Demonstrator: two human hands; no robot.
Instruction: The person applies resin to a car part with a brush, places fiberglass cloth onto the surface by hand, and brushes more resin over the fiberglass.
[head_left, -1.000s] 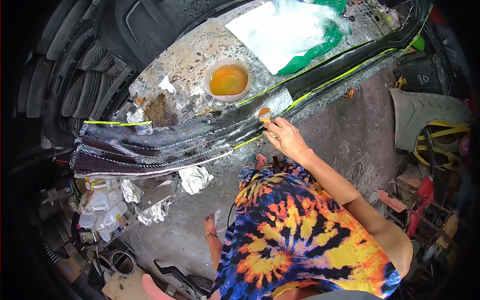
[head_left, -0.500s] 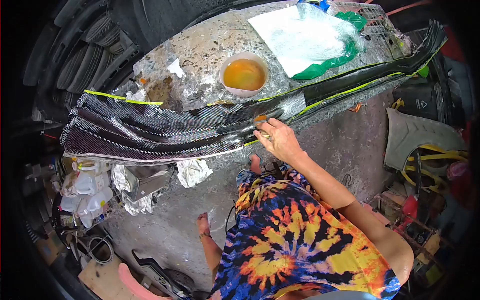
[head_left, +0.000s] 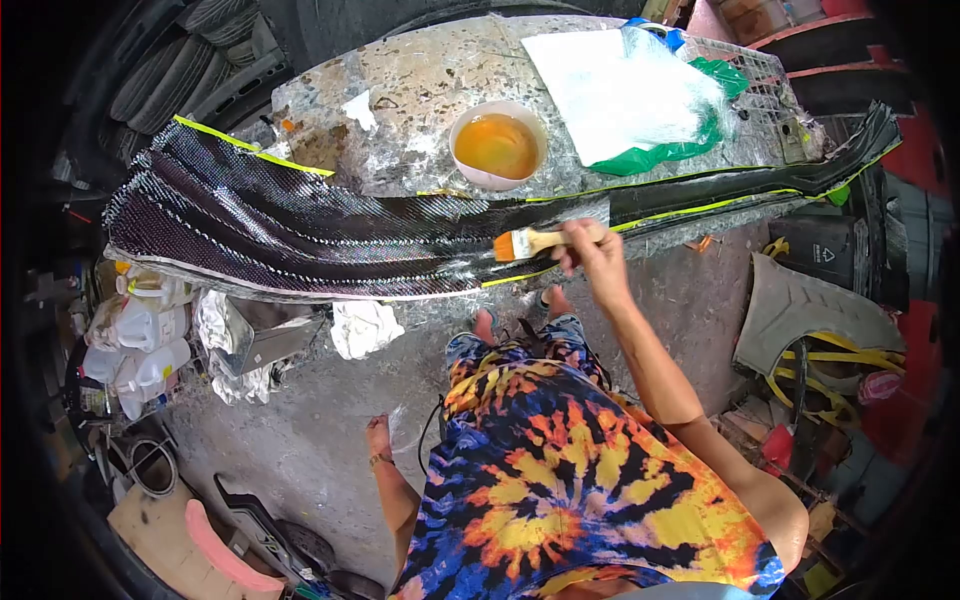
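My right hand [head_left: 594, 250] is closed on the pale wooden handle of a paintbrush [head_left: 530, 243]. The brush's orange bristles point left, over the lower middle of a long black carbon-fibre-weave part [head_left: 330, 235]. Yellow tape runs along parts of its edges, and its surface shines wet in places. Behind the brush, a bowl of amber liquid [head_left: 495, 146] stands on the worktable [head_left: 400, 85]. My left hand [head_left: 378, 438] hangs low at my side, away from the table; its fingers are too small and foreshortened to make out.
A white sheet [head_left: 620, 95] lies over green plastic [head_left: 650, 158] at the back right. Crumpled white paper [head_left: 362, 328] hangs by the table's front edge. Plastic jugs [head_left: 150, 325] stand at left, a grey curved panel [head_left: 800, 315] at right.
My right hand has shifted right and turned, bringing the brush's handle and bristles into plain sight. The whole view has tilted slightly. My left hand still hangs at my side.
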